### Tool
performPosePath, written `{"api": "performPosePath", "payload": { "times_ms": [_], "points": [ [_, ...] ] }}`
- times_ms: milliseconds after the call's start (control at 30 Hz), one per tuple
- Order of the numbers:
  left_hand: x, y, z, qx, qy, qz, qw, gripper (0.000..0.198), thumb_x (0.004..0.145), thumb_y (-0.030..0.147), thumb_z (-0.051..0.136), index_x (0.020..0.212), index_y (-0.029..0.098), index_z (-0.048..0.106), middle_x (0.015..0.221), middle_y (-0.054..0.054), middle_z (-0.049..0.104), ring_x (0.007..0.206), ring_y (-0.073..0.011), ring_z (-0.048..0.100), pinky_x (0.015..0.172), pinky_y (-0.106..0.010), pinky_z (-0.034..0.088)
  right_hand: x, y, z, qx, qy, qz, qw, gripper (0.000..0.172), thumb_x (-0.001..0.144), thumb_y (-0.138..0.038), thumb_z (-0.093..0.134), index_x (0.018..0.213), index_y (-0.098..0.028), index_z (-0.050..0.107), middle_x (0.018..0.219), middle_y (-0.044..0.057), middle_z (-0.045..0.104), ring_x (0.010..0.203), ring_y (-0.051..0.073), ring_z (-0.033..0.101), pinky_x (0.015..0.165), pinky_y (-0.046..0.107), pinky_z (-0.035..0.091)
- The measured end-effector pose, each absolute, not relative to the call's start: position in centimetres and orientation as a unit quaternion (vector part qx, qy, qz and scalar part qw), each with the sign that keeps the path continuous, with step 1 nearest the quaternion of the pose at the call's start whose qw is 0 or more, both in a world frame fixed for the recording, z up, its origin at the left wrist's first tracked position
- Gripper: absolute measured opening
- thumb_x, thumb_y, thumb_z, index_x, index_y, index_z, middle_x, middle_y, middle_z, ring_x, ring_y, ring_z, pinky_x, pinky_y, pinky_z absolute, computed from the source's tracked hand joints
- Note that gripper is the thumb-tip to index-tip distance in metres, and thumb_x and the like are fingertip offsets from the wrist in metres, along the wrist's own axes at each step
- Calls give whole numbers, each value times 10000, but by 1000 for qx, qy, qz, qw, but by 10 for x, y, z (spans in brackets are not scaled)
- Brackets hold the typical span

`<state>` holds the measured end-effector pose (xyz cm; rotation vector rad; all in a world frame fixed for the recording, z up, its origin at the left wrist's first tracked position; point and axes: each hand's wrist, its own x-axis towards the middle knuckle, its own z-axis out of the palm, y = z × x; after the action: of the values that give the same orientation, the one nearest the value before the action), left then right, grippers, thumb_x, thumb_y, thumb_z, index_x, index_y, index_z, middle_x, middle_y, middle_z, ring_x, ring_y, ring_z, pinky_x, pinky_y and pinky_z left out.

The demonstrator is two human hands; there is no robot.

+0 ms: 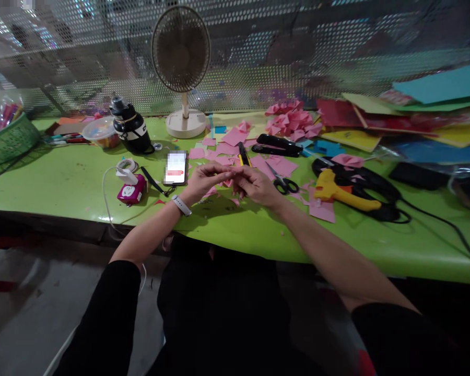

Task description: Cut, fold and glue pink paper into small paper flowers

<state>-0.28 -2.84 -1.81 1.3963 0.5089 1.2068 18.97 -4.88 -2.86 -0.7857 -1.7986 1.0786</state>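
Observation:
My left hand (209,180) and my right hand (256,184) meet over the near part of the table, fingertips together. Both are closed in a pinch on a small piece of pink paper (227,183), mostly hidden by the fingers. Just beyond them lies a yellow-and-black utility knife (243,155) among loose pink paper sheets (235,137). Black-handled scissors (285,185) rest right of my right hand, with a black stapler (277,145) behind. A phone with a lit screen (175,167) lies left of my left hand. Folded pink paper pieces (292,121) are heaped at the back.
A fan (186,124) and a black bottle (132,128) stand toward the back of the green table (78,183). At right lie a yellow glue gun (342,194), a black cable (434,214) and stacked coloured sheets (446,86). A purple charger block (132,192) and green basket (13,138) are left.

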Motion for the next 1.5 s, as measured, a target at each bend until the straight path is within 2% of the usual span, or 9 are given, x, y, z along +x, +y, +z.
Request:
{"api": "performPosePath", "payload": {
  "times_ms": [233,433,533,633,833,967,1333,1500],
  "points": [
    [-2,-32,-15,574,228,516,594,248,659,345,921,773,174,783,812,-31,744,748,-111,692,735,-275,561,189,-52,-25,-315,-739,426,416,330,988,-543,561,1042,-225,635,732,2,694,531,121,637,487,246,531],
    [-2,-31,-16,559,224,541,587,240,636,318,934,726,173,766,796,-22,751,743,-112,701,744,-277,564,188,-51,-25,-325,-747,334,475,260,972,-462,611,1003,-221,700,858,37,703,617,128,646,556,270,564],
    [-2,-30,-18,564,227,526,594,253,642,344,929,757,179,776,813,-26,758,738,-116,705,753,-292,574,188,-49,-25,-309,-749,304,500,226,950,-435,646,970,-230,739,846,32,669,627,126,621,546,269,557],
    [-3,-30,-18,580,235,517,584,249,662,370,915,771,187,785,825,-24,754,742,-106,695,752,-282,571,189,-49,-25,-301,-741,331,501,215,940,-428,662,974,-237,755,821,24,659,621,125,622,551,275,573],
    [-2,-32,-15,575,242,530,574,260,649,382,921,741,190,770,840,-25,749,764,-107,689,737,-271,571,187,-53,-21,-322,-724,364,490,282,906,-503,688,928,-233,763,893,47,697,655,139,636,576,302,600],
    [-2,-32,-15,568,238,531,582,284,636,384,928,740,182,758,826,-21,742,758,-111,690,740,-283,576,186,-56,-17,-340,-726,327,501,289,886,-512,712,907,-230,768,826,43,713,643,146,634,575,302,577],
    [-2,-33,-14,572,233,544,569,299,634,380,930,682,168,726,743,-2,707,687,-97,680,688,-265,571,184,-57,-19,-342,-736,282,512,171,871,-399,737,876,-233,778,800,36,737,655,160,655,597,308,558],
    [-3,-30,-18,589,242,530,560,268,675,399,904,721,182,753,754,-3,710,673,-83,662,686,-254,560,186,-55,-20,-318,-738,304,511,149,874,-389,731,904,-251,778,849,39,753,748,191,696,670,356,601]
  ]
}}
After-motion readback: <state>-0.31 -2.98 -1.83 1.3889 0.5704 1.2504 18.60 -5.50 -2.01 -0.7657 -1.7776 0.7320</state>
